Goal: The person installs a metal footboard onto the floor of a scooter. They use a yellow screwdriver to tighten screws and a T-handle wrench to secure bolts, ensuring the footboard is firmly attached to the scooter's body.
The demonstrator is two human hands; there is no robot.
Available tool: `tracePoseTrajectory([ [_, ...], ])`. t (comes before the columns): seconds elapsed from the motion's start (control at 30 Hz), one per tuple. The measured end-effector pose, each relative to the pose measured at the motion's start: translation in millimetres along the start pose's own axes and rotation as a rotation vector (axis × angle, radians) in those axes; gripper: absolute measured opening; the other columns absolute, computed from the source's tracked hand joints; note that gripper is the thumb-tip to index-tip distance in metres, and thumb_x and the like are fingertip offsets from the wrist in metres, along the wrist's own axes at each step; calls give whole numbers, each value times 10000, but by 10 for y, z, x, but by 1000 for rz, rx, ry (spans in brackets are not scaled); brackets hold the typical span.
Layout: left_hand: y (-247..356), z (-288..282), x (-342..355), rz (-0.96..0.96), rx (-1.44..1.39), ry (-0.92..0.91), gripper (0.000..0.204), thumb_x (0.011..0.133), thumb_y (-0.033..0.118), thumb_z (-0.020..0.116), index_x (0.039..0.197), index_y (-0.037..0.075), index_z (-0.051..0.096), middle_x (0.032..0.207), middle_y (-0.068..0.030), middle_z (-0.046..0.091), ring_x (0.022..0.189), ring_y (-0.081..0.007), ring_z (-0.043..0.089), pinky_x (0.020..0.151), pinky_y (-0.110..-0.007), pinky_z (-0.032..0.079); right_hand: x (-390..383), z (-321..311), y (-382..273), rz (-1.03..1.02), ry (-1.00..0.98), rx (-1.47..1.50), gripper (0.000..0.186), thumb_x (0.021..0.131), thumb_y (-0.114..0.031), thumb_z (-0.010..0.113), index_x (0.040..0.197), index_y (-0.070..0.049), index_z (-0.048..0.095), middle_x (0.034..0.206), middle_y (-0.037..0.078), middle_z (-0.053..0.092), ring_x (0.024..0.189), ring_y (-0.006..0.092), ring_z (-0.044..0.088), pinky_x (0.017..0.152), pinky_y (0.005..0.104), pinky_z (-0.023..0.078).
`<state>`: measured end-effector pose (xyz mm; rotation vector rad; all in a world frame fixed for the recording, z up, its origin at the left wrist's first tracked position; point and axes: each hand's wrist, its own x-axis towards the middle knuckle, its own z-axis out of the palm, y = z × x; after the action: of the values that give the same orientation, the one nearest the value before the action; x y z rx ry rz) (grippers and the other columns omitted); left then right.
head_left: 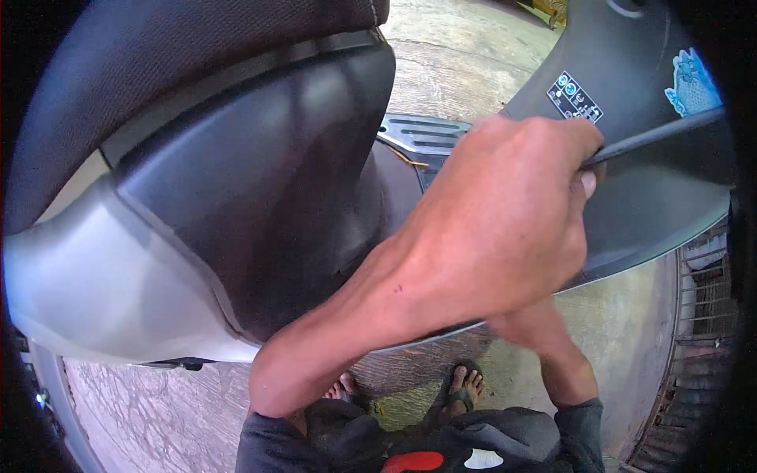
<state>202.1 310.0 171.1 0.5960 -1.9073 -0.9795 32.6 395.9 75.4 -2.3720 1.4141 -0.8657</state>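
Close in front of me, my left hand [512, 205] is closed with its fingers wrapped round one end of a slim dark grey bar [658, 140]. The bar slants up to the right and runs on toward the edge of the view; I cannot make out its exact kind. Behind it stands the grey inner front panel [639, 189] of a scooter. My right forearm [568, 370] reaches up beneath the left hand, which hides the right hand's fingers and anything they may hold.
The scooter's dark seat [189, 55] and black under-seat panel [276, 173] fill the left, above a silver side cover [134, 276]. A ridged footboard plate [422, 134] lies beyond my wrist. My sandalled feet [465, 386] stand on the concrete floor. A barred structure [702, 292] rises at far right.
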Motion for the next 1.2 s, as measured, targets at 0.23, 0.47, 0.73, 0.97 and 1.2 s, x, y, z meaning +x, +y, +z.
tracePoseTrajectory([
  [0.23, -277, 90, -280, -160, -109, -213, 148, 986, 123, 632, 1083, 21, 678, 807, -116, 688, 750, -155, 626, 707, -372, 524, 425, -969, -405, 90, 549, 516, 492, 1004, -173, 656, 1444, -1, 521, 1219, 167, 684, 1017, 160, 669, 856, 302, 563],
  [0.47, -533, -32, -568, -216, 58, -509, 209, 959, 181, 706, 1099, 25, 716, 892, -118, 741, 857, -195, 705, 791, -386, 547, 450, -644, -546, 210, 333, 622, 202, 1037, -134, 622, 1165, 23, 618, 920, 93, 730, 881, 155, 697, 822, 299, 572],
  [0.73, -531, -154, -818, -269, 51, -481, 211, 927, 154, 738, 1098, 30, 743, 909, -100, 764, 759, -167, 718, 731, -352, 566, 516, -466, -714, 170, 262, 587, 172, 1013, -125, 658, 1061, 38, 633, 864, 78, 720, 838, 126, 695, 752, 292, 570],
  [0.97, -584, -136, -923, -282, 11, -464, 200, 949, 160, 720, 1105, 36, 740, 918, -100, 763, 827, -172, 715, 783, -369, 555, 513, -458, -700, 138, 189, 491, 215, 1010, -152, 661, 1108, 37, 627, 840, 114, 722, 826, 166, 713, 760, 322, 562],
  [1.2, -593, -130, -1034, -266, 56, -442, 180, 966, 159, 701, 1092, 33, 725, 910, -98, 753, 828, -158, 695, 784, -365, 542, 470, -541, -668, 43, 75, 422, 197, 968, -152, 703, 1057, 18, 663, 821, 108, 740, 765, 153, 706, 710, 333, 552],
])
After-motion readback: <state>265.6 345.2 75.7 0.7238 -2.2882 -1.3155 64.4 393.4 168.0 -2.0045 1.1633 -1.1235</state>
